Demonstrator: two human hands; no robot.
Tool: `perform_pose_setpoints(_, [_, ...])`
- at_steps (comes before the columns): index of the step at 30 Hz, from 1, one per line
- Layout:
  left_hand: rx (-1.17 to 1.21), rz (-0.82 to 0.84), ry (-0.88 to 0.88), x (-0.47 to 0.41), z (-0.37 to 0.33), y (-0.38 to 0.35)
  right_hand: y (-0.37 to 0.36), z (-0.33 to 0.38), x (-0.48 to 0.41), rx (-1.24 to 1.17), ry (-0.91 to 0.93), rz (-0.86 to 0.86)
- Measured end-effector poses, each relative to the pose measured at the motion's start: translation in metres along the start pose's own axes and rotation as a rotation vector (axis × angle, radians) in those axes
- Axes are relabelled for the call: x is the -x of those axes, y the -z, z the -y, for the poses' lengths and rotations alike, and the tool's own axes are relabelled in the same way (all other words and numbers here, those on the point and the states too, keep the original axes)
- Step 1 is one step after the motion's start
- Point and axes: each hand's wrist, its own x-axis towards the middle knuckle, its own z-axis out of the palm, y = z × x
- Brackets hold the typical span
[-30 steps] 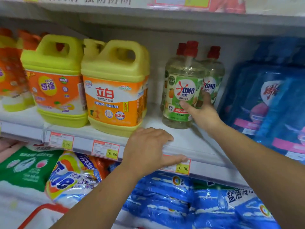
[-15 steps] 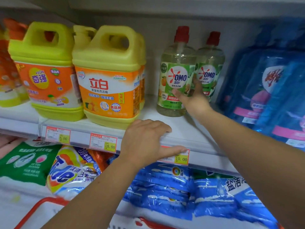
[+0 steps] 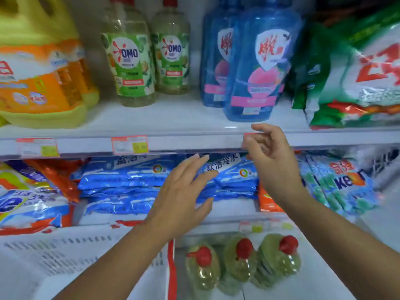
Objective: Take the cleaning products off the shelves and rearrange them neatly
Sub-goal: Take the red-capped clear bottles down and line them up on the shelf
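Now, with the left hand [image 3: 181, 191] spread empty before the blue bags [image 3: 129, 176] and the right hand [image 3: 270, 156] loosely curled, empty, at the front edge of the upper shelf [image 3: 194, 144], the blue bottle [image 3: 257, 68] standing just behind is probably best gripped low.

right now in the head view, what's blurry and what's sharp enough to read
Head view: blur smears the middle price tag and the yellow jug label; the OMO bottle logo reads clearly; a small glare spot sits on the shelf; the left hand and right hand look fairly sharp.
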Motion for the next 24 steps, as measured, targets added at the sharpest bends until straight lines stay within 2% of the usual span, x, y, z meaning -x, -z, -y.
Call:
perform_pose_setpoints(4, [0.222,0.279,0.11,0.027,-0.033,-0.043,0.073,-0.055,0.024,0.335,-0.155,-0.005])
perform_pose_setpoints(6, [0.323,0.448,0.148,0.042,-0.043,-0.062,0.106,-0.082,0.035,0.501,-0.32,0.058])
perform_pose_setpoints(8, [0.354,0.543,0.123,0.051,-0.05,-0.077,0.136,-0.106,0.054,0.535,-0.548,0.204])
perform_pose_setpoints(10, [0.339,0.605,0.115,0.055,-0.053,-0.087,0.158,-0.119,0.081,0.42,-0.752,0.443])
perform_pose_setpoints(12, [0.299,0.65,0.114,0.055,-0.058,-0.092,0.168,-0.135,0.109,0.394,-0.87,0.687])
perform_pose_setpoints(13, [0.271,0.666,0.112,0.055,-0.059,-0.092,0.165,-0.144,0.124,0.36,-0.872,0.743])
perform_pose_setpoints(14, [0.242,0.676,0.108,0.056,-0.062,-0.091,0.158,-0.15,0.138,0.303,-0.846,0.733])
perform_pose_setpoints(16, [0.188,0.692,0.114,0.057,-0.065,-0.089,0.139,-0.166,0.163,0.234,-0.734,0.564])
perform_pose_setpoints(20, [0.153,0.713,0.132,0.057,-0.066,-0.088,0.098,-0.169,0.181,0.508,-0.659,0.169])
perform_pose_setpoints(22, [0.189,0.736,0.154,0.055,-0.067,-0.086,0.093,-0.163,0.176,0.594,-0.646,0.128])
perform_pose_setpoints(24, [0.225,0.748,0.17,0.053,-0.07,-0.081,0.097,-0.154,0.171,0.612,-0.639,0.169])
